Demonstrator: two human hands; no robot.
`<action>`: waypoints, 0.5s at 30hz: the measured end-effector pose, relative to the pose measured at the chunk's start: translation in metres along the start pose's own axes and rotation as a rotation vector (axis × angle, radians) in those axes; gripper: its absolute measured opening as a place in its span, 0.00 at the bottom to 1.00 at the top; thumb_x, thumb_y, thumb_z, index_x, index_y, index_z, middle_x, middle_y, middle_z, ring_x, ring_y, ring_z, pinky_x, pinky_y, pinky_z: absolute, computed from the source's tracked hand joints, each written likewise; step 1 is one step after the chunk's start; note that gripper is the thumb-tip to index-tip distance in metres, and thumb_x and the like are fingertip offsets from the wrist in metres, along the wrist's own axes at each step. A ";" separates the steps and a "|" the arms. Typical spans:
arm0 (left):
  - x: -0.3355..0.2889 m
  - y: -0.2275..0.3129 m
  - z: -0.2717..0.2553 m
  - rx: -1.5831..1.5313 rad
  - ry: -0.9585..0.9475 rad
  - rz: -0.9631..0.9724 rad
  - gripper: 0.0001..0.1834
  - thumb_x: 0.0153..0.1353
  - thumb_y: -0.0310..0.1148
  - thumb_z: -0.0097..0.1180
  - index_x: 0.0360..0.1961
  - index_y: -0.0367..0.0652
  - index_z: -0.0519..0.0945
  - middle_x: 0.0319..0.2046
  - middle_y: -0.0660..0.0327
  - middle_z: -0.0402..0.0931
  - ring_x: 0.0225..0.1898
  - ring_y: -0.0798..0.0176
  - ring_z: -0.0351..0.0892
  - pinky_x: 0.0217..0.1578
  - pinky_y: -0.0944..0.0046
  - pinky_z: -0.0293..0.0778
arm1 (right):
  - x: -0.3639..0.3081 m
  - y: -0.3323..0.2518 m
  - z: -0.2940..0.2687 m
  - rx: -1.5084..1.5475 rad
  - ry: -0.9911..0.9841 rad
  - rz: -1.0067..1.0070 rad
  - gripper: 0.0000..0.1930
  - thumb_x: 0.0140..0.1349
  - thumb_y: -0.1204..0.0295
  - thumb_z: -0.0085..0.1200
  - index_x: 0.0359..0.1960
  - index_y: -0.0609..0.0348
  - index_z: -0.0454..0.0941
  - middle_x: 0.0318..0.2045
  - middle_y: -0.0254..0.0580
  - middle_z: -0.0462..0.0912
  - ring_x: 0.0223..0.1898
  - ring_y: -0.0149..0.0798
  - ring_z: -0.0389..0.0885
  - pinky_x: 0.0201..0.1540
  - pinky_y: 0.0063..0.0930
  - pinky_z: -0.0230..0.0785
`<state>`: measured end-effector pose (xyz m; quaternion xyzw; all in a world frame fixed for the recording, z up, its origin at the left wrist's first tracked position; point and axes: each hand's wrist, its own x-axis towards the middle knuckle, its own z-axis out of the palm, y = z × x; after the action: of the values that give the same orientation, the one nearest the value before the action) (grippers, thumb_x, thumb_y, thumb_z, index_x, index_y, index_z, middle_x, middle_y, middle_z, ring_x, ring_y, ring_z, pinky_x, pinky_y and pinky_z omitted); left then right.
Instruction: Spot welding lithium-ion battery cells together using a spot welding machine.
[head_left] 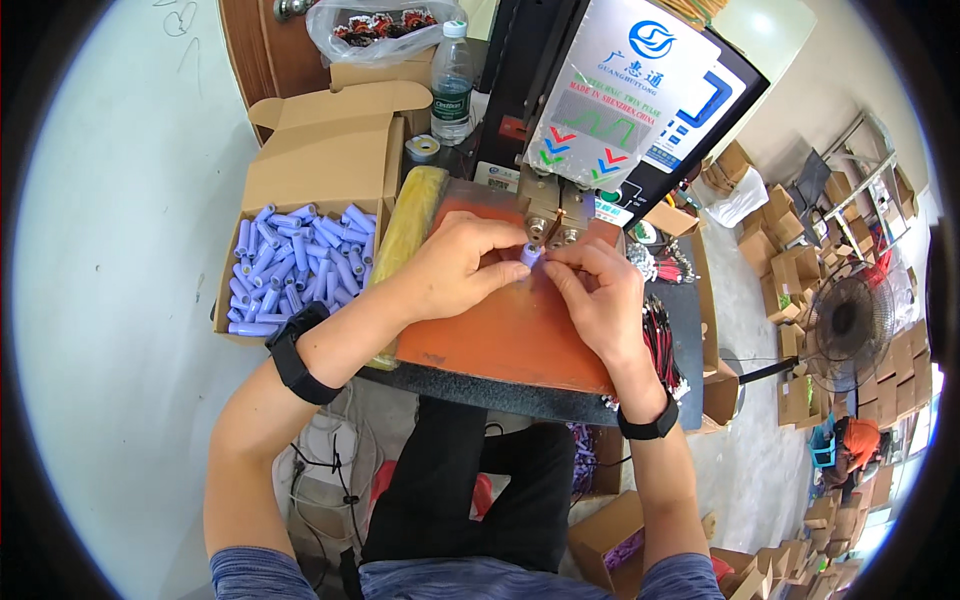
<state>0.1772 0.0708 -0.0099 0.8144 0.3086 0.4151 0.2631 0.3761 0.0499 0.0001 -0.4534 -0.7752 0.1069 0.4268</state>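
Note:
Between my hands, a small purple cylindrical battery cell (531,256) stands with its end just beneath the metal electrode tips (553,228) of a spot-welding machine (600,95). My left hand (455,268) pinches the cell between thumb and fingers from the left. On the other side, my right hand (603,298) is closed, with thumb and index finger pressed together beside the cell's top. Whatever those fingertips hold is too small to make out. Both hands are over an orange mat (490,345) on the dark table.
An open cardboard box (335,165) full of purple cells (300,262) stands at left, beside a yellow wrapped roll (410,225). A water bottle (452,85) and tape roll (422,148) are behind. Red and black wires (658,340) lie at right. A fan (850,325) stands beyond.

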 end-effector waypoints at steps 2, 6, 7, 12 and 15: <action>-0.001 -0.005 0.004 0.059 0.035 0.030 0.09 0.54 0.33 0.59 0.35 0.40 0.79 0.28 0.58 0.77 0.34 0.54 0.74 0.41 0.58 0.65 | -0.002 0.008 0.002 -0.004 0.028 0.061 0.03 0.51 0.76 0.61 0.28 0.61 0.81 0.24 0.41 0.79 0.24 0.38 0.79 0.27 0.26 0.70; -0.001 -0.004 0.002 0.090 0.014 0.034 0.10 0.54 0.33 0.59 0.35 0.41 0.79 0.29 0.58 0.78 0.36 0.55 0.74 0.43 0.58 0.64 | -0.003 0.011 0.003 0.156 0.086 0.126 0.03 0.52 0.76 0.60 0.28 0.62 0.80 0.23 0.39 0.77 0.20 0.32 0.75 0.26 0.23 0.67; -0.001 -0.004 0.003 0.092 0.011 0.032 0.10 0.54 0.33 0.59 0.35 0.41 0.79 0.29 0.58 0.78 0.36 0.55 0.74 0.43 0.58 0.64 | -0.003 0.011 0.002 0.192 0.084 0.153 0.03 0.53 0.77 0.59 0.28 0.63 0.79 0.23 0.38 0.77 0.21 0.30 0.73 0.26 0.22 0.67; -0.001 0.000 0.003 0.160 0.015 0.074 0.09 0.54 0.33 0.59 0.34 0.41 0.79 0.30 0.58 0.78 0.38 0.55 0.75 0.45 0.58 0.62 | -0.002 0.007 0.001 0.359 0.109 0.121 0.04 0.56 0.77 0.57 0.30 0.65 0.75 0.25 0.36 0.75 0.25 0.27 0.71 0.30 0.21 0.66; -0.001 0.001 0.002 0.166 0.006 0.051 0.08 0.54 0.32 0.59 0.34 0.40 0.79 0.30 0.57 0.78 0.37 0.54 0.76 0.44 0.58 0.63 | -0.003 0.008 0.000 0.367 0.065 0.078 0.04 0.57 0.78 0.56 0.31 0.65 0.74 0.26 0.38 0.75 0.27 0.30 0.72 0.32 0.21 0.67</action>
<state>0.1784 0.0695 -0.0107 0.8398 0.3219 0.3971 0.1829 0.3811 0.0522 -0.0055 -0.4010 -0.7103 0.2480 0.5227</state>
